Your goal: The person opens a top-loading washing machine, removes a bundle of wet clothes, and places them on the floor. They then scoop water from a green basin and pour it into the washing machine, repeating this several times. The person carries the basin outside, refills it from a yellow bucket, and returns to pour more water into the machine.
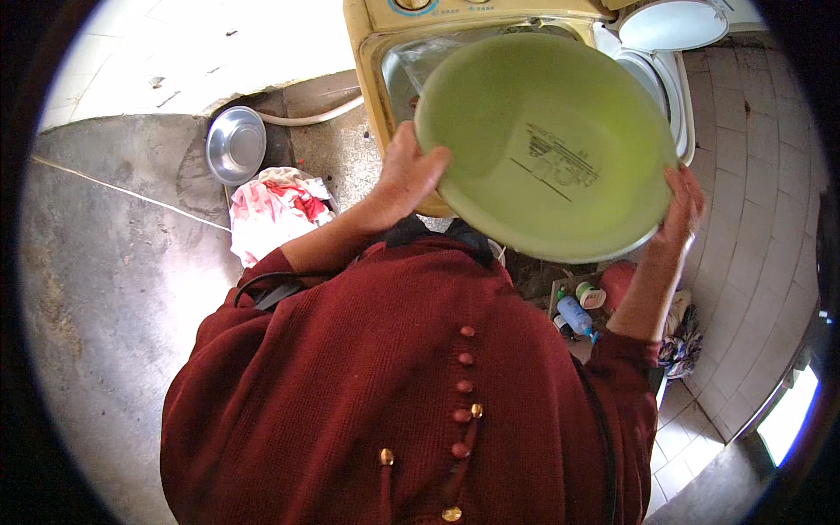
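Note:
A wide, round, pale green plastic basin (pixel 490 140) with dark printing at its middle is held up in front of me by both hands. My left hand (pixel 411 172) grips its left edge, with the thumb on the near side. Around the right edge, my right hand (pixel 681 206) has its fingers closed. The basin hangs over a yellowed twin-tub washing machine (pixel 372 70) and covers much of its top. Beside the basin's upper left edge, part of the open wash tub shows with clear plastic (pixel 420 59) over it. What the tub holds is mostly hidden.
A metal basin (pixel 236 144) and a heap of red and white cloth (pixel 278 208) lie at left, near a pale hose (pixel 315 115). A raised round lid (pixel 672 24) stands at the machine's right. Bottles (pixel 574 313) and a small tub (pixel 591 296) sit below my right forearm, beside a tiled wall (pixel 744 175).

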Motion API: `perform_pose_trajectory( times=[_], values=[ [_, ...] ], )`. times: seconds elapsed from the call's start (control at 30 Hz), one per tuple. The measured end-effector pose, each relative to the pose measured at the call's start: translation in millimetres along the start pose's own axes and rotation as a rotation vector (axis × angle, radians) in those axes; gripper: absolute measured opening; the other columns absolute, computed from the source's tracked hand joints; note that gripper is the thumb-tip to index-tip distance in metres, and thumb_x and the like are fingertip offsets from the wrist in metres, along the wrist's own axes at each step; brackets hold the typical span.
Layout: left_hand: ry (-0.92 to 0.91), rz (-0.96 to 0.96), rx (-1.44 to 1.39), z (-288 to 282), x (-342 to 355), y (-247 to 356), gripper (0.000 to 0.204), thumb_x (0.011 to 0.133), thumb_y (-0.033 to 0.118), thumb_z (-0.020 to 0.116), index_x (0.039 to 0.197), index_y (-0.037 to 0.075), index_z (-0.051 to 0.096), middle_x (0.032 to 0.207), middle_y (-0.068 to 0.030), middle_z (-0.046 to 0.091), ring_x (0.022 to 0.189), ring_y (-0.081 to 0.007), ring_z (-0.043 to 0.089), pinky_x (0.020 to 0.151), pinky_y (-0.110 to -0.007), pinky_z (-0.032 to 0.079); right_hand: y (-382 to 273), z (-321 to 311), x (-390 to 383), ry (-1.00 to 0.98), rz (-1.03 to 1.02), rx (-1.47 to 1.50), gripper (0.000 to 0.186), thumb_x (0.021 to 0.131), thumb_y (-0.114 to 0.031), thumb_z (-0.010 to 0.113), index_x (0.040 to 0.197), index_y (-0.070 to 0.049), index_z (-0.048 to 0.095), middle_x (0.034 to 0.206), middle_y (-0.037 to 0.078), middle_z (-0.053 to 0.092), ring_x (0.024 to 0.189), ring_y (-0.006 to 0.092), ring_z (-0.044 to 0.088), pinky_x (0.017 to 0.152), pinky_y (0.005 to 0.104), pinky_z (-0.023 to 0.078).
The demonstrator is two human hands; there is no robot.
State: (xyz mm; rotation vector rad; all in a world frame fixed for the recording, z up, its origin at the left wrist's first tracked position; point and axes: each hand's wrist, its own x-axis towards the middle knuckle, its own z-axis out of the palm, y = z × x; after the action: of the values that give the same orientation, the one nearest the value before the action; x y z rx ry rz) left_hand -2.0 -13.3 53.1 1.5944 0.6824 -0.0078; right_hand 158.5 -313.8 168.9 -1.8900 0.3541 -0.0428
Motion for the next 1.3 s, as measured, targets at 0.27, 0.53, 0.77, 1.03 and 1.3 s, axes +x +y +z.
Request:
perform_pose_trajectory(
  times=[0.27,0.53,0.77,1.03,1.3],
  values=[
    [-0.25,0.267,0.047,89,-25,30,0.048,0.073,0.02,0.06,0.105,-0.007,0.037,0.085,-0.0269,0.055,0.077,-0.0385,0.058,0.07,-0.046,0.047,-17,-131,-51,0.285,-0.048,-0.008,0.036,0.078,-0.011,0.061,0.112,0.0,0.059,0.103,0.013,0.063,0.086,0.0262,0.061,0.076,0.0344,0.05],
    [-0.422,0.385,0.025,141,-28,44,0.043,0.073,0.019,0.063,0.097,-0.005,0.036,0.074,-0.0267,0.054,0.068,-0.0427,0.056,0.061,-0.048,0.045,-8,-175,-103,0.442,-0.029,0.084,0.029,0.08,-0.01,0.056,0.107,-0.001,0.062,0.095,0.011,0.063,0.082,0.0237,0.061,0.072,0.0358,0.051],
    [-0.424,0.379,0.071,138,-32,39,0.047,0.073,0.022,0.062,0.1,-0.005,0.035,0.076,-0.0291,0.055,0.071,-0.0447,0.056,0.065,-0.048,0.046,7,-168,-114,0.429,-0.034,0.045,0.028,0.082,-0.012,0.054,0.107,-0.003,0.062,0.093,0.01,0.063,0.079,0.0231,0.06,0.068,0.0339,0.05],
    [-0.27,0.488,0.063,118,-17,43,0.041,0.072,0.018,0.059,0.1,-0.001,0.036,0.08,-0.0272,0.055,0.072,-0.0457,0.056,0.065,-0.05,0.046,41,-182,-86,0.344,-0.027,0.04,0.025,0.082,-0.008,0.06,0.106,-0.001,0.058,0.094,0.009,0.063,0.082,0.0202,0.06,0.067,0.0327,0.05],
    [-0.185,0.597,0.101,71,39,82,0.042,0.069,0.016,0.06,0.099,-0.004,0.04,0.075,-0.0258,0.06,0.071,-0.0437,0.061,0.067,-0.046,0.051,48,-129,-28,0.046,0.219,0.118,0.033,0.081,-0.013,0.065,0.112,-0.002,0.059,0.099,0.009,0.064,0.084,0.0199,0.062,0.068,0.0318,0.051]
  ],
)
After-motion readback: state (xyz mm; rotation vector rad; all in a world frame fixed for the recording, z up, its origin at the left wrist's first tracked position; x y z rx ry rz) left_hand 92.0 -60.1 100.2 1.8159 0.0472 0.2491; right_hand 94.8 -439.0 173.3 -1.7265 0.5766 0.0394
